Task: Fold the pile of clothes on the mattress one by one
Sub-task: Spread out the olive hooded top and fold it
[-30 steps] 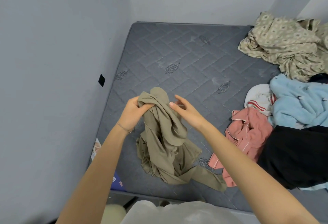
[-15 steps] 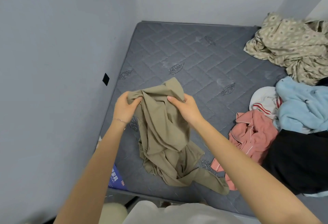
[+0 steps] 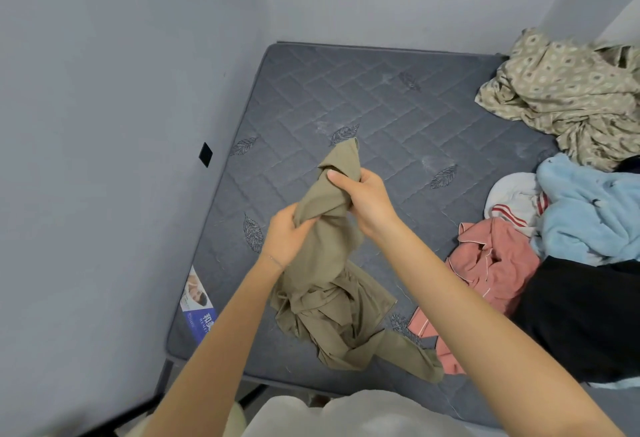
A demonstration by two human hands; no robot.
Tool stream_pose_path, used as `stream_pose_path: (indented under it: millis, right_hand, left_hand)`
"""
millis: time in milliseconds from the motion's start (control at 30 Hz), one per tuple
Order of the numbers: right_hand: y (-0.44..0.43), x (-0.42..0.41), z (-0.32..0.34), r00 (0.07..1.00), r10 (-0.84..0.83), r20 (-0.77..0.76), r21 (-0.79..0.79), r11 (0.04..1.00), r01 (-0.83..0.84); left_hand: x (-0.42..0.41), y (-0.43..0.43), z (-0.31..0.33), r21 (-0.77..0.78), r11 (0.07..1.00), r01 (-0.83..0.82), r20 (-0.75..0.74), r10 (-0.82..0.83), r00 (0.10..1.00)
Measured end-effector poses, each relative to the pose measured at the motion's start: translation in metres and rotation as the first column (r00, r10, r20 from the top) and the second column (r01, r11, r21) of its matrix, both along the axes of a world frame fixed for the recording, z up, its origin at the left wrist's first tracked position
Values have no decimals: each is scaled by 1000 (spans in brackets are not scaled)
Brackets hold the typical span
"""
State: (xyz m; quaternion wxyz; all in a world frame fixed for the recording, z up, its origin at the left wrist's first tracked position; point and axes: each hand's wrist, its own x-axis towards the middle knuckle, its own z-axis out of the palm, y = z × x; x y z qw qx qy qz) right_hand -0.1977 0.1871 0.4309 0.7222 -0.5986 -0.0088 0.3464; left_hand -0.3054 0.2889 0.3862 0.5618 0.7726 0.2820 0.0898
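Closer together now, right hand [image 3: 363,201] grips the olive garment [image 3: 329,284] at its top; left hand [image 3: 285,239] clutches it at seven o'clock, perhaps a sleeve.

The olive garment [image 3: 332,284] is hanging bunched & twisted over the mattress [image 3: 346,90], near-left part. Its top end is sticking up, w/ left hand [image 3: 287,235] & right hand [image 3: 367,201] both gripping it; its lower half is lying crumpled on the mattress nr the front edge. Rest of the pile is sitting along the mattress's right side: pink piece [image 3: 491,263] w/ white piping, black piece [image 3: 581,315] touching it, fluffy lt-blue piece [image 3: 595,211], white piece [image 3: 512,197] w/ red stripes, and patterned beige cloth [image 3: 568,90] at the far-right corner.
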Motion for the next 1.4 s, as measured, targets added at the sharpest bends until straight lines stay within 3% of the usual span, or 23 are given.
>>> stream_pose_path:
  millis: [200, 300, 467, 600, 800, 1033, 1300, 1400]
  right_hand:
    - [-10, 5, -10, 999, 22, 44, -104, 994, -17]
    - [-14, 7, -14, 979, 21, 200, -217, 976, 24]
    - [-6, 13, -3, 904, 250, 347, -149, 966, -210]
    - [10, 19, 20, 842, 296, 452, -84, 953, -290]
    - [21, 36, 78, 809, 179, 560, -81, 983, -162]
    - [12, 56, 159, 776, -110, 621, 175, 985, -1]
    - [-22, 63, 229, 736, -64, 674, 179, 981, -78]
    - [-37, 65, 258, 700, -161, 696, 241, 970, -17]
  left_hand:
    - [-15, 42, 11, -20, 989, 145, -8, -146, 989]
    - [-19, 63, 24, -19, 990, 139, -2, -139, 990]
    - [-4, 91, 62, -30, 978, 205, 3, -205, 979]
    - [18, 93, 87, 9, 963, 270, 19, -270, 963]
    - [56, 90, 140, 28, 964, 263, 151, -264, 953]
    - [105, 76, 204, 158, 938, 307, 219, -337, 916]
    - [144, 36, 273, 174, 931, 322, 353, -364, 862]
    - [154, 22, 301, 210, 913, 351, 399, -408, 821]
